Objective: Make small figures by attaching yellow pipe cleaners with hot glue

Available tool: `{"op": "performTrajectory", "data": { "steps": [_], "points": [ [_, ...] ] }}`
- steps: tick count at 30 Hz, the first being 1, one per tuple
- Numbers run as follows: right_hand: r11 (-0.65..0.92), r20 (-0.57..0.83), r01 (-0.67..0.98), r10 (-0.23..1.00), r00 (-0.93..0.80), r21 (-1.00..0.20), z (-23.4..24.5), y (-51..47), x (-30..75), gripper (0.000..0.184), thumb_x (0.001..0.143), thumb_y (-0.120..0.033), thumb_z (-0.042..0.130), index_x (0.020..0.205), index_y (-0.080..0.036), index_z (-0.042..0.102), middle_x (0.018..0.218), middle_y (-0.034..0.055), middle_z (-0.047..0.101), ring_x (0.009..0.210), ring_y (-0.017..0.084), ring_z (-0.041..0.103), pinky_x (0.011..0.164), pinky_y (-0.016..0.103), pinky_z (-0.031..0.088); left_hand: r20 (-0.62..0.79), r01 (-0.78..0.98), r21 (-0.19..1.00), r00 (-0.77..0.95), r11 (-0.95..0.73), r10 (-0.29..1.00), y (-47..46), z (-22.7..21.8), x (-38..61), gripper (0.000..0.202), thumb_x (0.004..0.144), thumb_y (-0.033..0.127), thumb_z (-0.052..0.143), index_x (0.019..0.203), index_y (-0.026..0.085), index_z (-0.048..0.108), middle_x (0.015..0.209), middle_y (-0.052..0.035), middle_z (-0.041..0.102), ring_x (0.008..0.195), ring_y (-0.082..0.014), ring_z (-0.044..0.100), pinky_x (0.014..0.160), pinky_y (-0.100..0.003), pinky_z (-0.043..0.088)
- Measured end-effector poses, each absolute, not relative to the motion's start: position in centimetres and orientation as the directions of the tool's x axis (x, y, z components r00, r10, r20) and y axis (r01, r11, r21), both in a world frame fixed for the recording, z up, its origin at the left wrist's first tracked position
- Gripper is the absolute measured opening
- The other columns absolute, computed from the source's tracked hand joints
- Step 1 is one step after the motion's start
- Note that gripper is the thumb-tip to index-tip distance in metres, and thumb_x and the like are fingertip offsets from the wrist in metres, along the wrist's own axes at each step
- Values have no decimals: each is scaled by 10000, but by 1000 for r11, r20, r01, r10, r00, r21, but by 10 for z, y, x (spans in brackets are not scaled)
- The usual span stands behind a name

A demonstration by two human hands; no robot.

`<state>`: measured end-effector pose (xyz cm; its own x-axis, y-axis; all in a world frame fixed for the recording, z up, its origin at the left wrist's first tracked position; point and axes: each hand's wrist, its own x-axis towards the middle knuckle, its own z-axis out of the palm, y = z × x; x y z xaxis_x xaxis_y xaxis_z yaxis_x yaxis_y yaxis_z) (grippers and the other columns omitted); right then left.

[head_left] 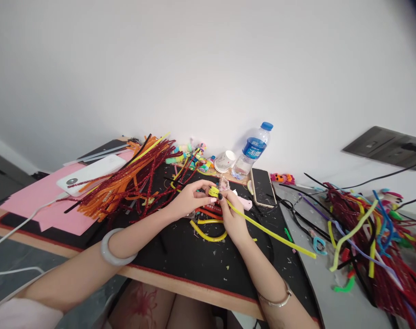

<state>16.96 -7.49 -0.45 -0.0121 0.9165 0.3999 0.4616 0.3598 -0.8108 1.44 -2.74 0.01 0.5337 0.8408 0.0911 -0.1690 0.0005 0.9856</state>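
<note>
Above the middle of the black mat, my left hand [195, 197] and my right hand [232, 215] meet around a small coiled piece of yellow pipe cleaner. Thumb and fingers of my left hand pinch its coiled end. My right hand grips the yellow pipe cleaner [276, 232] beside the coil, and its long straight tail runs out to the lower right, past the wrist. Under my hands lie a curved yellow pipe cleaner [208, 236] and some red-orange pieces. A pink-handled tool [244, 202] rests just behind my right hand, partly hidden.
A heap of orange and dark red pipe cleaners [125, 183] covers pink paper [33, 201] and a white device [91, 173] at left. Behind stand a paper cup [224, 161], water bottle [252, 153] and phone [263, 187]. More pipe cleaners [361, 242] lie on the grey surface at right.
</note>
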Motion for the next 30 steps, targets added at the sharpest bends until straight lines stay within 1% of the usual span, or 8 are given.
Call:
{"op": "performTrajectory", "data": {
  "steps": [6, 9, 16, 22, 26, 30],
  "points": [
    [365, 398, 448, 917, -21, -816, -5, -75, 170, 200, 883, -290, 388, 829, -201, 558, 779, 34, 524, 750, 181, 471, 707, 311, 374, 104, -173, 985, 521, -14, 847, -26, 0, 13, 398, 652, 231, 696, 1020, 167, 559, 929, -44, 598, 865, -164, 595, 812, -314, 463],
    [359, 396, 457, 918, -15, -814, -4, -75, 170, 185, 883, -279, 396, 844, -196, 557, 788, 29, 526, 747, 174, 475, 705, 299, 373, 80, -191, 981, 520, 25, 850, -27, 2, 13, 389, 649, 216, 700, 1006, 164, 555, 938, -49, 603, 885, -167, 591, 831, -323, 455],
    [326, 377, 451, 926, 26, -831, -3, -77, 170, 184, 866, -286, 429, 751, -189, 534, 710, 10, 506, 698, 160, 454, 656, 278, 355, 54, -288, 951, 513, 113, 857, -29, 3, 14, 386, 649, 209, 707, 999, 160, 552, 916, -40, 586, 878, -158, 580, 823, -316, 457],
    [325, 363, 408, 931, 17, -853, 0, -78, 169, 234, 876, -322, 416, 700, -190, 495, 659, -6, 461, 644, 142, 414, 613, 262, 334, 8, -334, 921, 530, 200, 848, -30, 3, 14, 386, 648, 213, 713, 994, 175, 547, 980, -51, 581, 853, -149, 584, 777, -303, 482],
    [314, 347, 374, 938, 22, -873, 1, -79, 168, 256, 881, -335, 411, 684, -191, 488, 619, -20, 429, 600, 130, 389, 582, 253, 317, 12, -358, 907, 545, 220, 838, -30, 3, 15, 360, 663, 208, 704, 994, 182, 565, 1020, -49, 581, 885, -153, 590, 820, -316, 475],
    [289, 318, 341, 948, 29, -895, -1, -79, 168, 255, 879, -346, 417, 684, -195, 481, 604, -24, 426, 574, 125, 380, 553, 247, 304, 5, -371, 897, 555, 242, 832, -30, 3, 15, 347, 683, 203, 689, 1009, 184, 572, 1075, -60, 568, 926, -168, 589, 864, -339, 466]
  ]
}}
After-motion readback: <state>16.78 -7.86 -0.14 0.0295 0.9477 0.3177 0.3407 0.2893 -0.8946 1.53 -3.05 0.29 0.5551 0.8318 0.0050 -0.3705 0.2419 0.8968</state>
